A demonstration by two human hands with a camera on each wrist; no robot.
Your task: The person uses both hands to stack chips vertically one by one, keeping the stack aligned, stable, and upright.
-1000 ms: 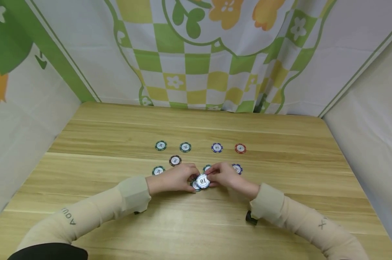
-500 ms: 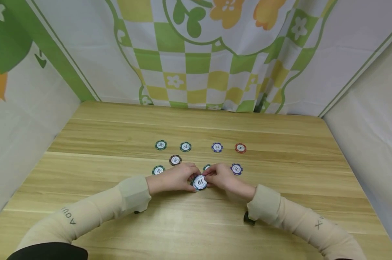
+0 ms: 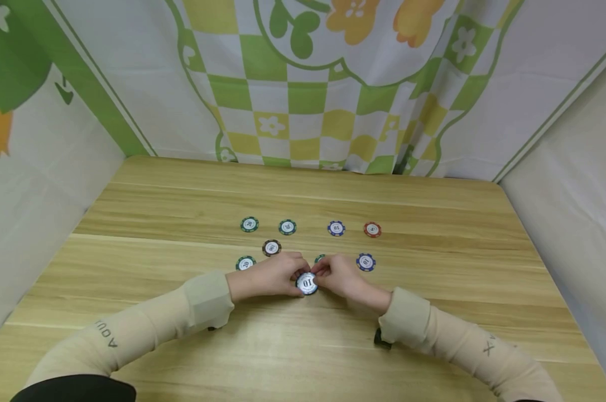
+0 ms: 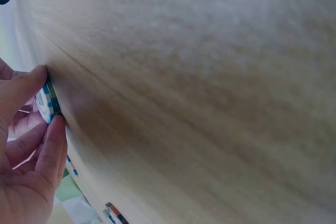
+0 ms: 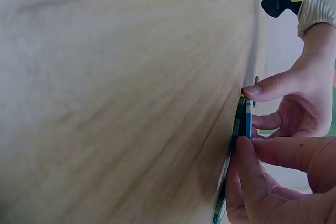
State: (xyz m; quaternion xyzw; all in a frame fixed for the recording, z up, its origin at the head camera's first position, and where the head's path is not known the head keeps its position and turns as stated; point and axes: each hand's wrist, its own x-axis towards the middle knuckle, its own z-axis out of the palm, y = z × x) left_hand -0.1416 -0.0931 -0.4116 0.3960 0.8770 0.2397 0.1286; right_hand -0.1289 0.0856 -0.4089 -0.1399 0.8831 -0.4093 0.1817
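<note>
In the head view, a blue-and-white poker chip [image 3: 307, 283] marked 10 lies face up between the two hands. The right wrist view shows it from the side, over a green poker chip [image 5: 238, 117], with a narrow gap between the two. My right hand [image 3: 349, 277] pinches the blue chip at its right edge between thumb and fingertips. From the other side, my left hand [image 3: 270, 274] grips the green chip by its edges, thumb on the near side and fingers on the far side. From above, the blue chip covers most of the green one.
On the wooden table [image 3: 182, 201] beyond the hands lie green chips [image 3: 287, 227], blue chips [image 3: 336, 228], a red chip [image 3: 372, 229] and a black chip [image 3: 272, 248]. One green chip [image 3: 320, 258] is partly behind the right hand. A patterned curtain [image 3: 308, 95] hangs at the back.
My right hand has moved left and slightly nearer the body, bringing the blue chip over the green one. My left hand has stayed in place.
</note>
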